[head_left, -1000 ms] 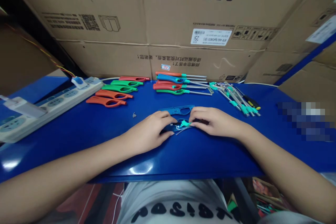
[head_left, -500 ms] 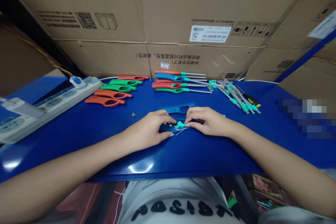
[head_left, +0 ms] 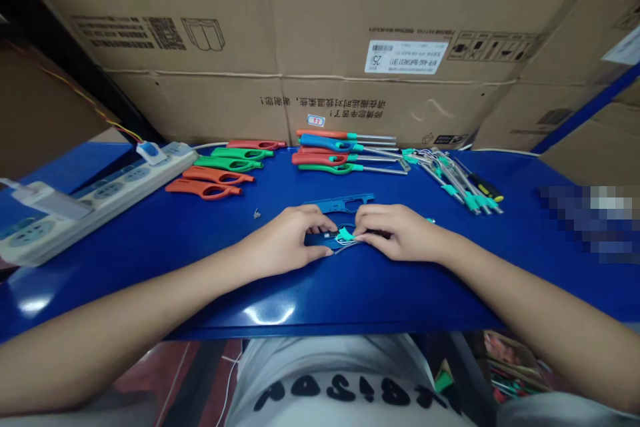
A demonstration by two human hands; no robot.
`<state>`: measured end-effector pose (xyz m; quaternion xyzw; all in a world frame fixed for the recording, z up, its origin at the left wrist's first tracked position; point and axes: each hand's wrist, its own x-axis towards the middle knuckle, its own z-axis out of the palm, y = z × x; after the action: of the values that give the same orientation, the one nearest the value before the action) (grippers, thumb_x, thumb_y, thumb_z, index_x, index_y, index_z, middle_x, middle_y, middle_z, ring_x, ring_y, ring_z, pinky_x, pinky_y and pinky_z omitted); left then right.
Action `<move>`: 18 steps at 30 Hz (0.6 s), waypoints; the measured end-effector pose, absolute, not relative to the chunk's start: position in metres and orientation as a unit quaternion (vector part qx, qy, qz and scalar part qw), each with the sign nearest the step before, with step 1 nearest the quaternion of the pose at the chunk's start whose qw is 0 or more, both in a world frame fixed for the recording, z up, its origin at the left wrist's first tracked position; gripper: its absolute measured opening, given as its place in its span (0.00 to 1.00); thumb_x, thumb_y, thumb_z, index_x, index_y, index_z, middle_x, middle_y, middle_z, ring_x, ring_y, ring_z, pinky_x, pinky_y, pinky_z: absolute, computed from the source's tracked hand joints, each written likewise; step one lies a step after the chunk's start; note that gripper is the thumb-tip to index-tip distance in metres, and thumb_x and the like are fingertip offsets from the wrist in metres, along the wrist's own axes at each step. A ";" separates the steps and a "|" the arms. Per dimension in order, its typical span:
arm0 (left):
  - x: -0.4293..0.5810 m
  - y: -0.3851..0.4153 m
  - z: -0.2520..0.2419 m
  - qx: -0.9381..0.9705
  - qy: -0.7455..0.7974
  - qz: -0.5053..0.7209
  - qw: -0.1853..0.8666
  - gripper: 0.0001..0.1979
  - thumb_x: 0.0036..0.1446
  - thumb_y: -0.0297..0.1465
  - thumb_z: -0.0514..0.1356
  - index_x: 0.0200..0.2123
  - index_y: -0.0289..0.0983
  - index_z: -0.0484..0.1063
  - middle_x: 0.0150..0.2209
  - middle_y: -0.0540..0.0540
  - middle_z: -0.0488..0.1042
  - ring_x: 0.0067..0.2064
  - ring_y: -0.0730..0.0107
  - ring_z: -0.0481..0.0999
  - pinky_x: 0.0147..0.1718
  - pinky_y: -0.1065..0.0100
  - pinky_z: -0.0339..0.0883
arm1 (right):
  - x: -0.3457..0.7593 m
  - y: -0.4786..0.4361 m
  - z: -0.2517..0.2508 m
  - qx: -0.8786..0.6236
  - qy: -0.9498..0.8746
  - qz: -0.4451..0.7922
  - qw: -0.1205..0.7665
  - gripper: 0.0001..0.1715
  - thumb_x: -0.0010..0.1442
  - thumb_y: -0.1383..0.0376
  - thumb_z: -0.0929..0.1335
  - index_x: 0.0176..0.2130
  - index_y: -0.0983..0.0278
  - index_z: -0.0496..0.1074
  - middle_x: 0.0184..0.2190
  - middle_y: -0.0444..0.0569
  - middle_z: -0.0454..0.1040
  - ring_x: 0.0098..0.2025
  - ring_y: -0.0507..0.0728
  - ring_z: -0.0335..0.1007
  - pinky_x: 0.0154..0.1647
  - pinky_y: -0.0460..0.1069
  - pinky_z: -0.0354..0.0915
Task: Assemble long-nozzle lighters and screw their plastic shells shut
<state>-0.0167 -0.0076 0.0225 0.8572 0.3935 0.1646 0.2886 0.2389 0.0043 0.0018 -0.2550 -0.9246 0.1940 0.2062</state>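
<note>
A blue shell half (head_left: 320, 239) lies on the blue table between my hands, with white wires and a green-taped part (head_left: 345, 235) over it. My left hand (head_left: 287, 240) holds the shell's left end between thumb and fingers. My right hand (head_left: 395, 230) pinches the green-taped part with thumb and index finger; its other fingers are curled. Just behind them rests a second blue shell half (head_left: 350, 202) with a finger-loop opening. A thin metal rod runs under the wires, partly hidden by my right hand.
Orange, green and red handles (head_left: 213, 188) lie back left beside a white power strip (head_left: 100, 199). Coloured lighters (head_left: 325, 159), taped metal rods (head_left: 460, 187) and a screwdriver (head_left: 487, 188) lie at the back, before a cardboard wall (head_left: 280, 27). Small screws (head_left: 257, 213) sit left.
The camera view has shifted slightly. Both hands stay around the blue shell, and the green-taped part sits slightly differently at my right fingertips.
</note>
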 end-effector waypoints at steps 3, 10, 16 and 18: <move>-0.016 -0.009 0.021 0.863 0.387 0.166 0.281 0.15 0.54 0.27 0.69 0.46 0.36 0.77 0.42 0.46 0.77 0.43 0.65 0.77 0.46 0.64 0.73 | 0.239 0.002 0.003 -0.259 -0.931 0.174 0.189 0.09 0.69 0.66 0.64 0.38 0.64 0.73 0.37 0.49 0.73 0.36 0.53 0.70 0.37 0.47 0.64; -0.016 -0.011 0.020 0.870 0.382 0.167 0.263 0.17 0.55 0.26 0.69 0.48 0.34 0.75 0.44 0.44 0.77 0.45 0.64 0.78 0.48 0.63 0.72 | 0.238 0.000 0.005 -0.258 -0.929 0.174 0.199 0.09 0.69 0.66 0.63 0.37 0.64 0.71 0.35 0.49 0.71 0.36 0.53 0.69 0.37 0.47 0.64; -0.017 -0.013 0.020 0.879 0.373 0.165 0.247 0.16 0.57 0.26 0.69 0.48 0.36 0.75 0.45 0.44 0.77 0.47 0.63 0.78 0.50 0.62 0.71 | 0.240 0.000 0.007 -0.260 -0.933 0.156 0.192 0.09 0.69 0.66 0.63 0.37 0.64 0.70 0.35 0.48 0.70 0.35 0.53 0.67 0.35 0.47 0.62; -0.017 -0.013 0.020 0.882 0.368 0.166 0.245 0.15 0.57 0.25 0.68 0.48 0.36 0.74 0.45 0.45 0.77 0.47 0.63 0.77 0.51 0.62 0.71 | 0.240 0.000 0.007 -0.260 -0.932 0.158 0.195 0.08 0.69 0.67 0.63 0.37 0.64 0.70 0.35 0.48 0.70 0.35 0.53 0.67 0.35 0.47 0.62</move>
<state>-0.0172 -0.0129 0.0201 0.8816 0.3679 0.1663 0.2446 0.2400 0.0001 0.0067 -0.2598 -0.9324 0.1584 0.1954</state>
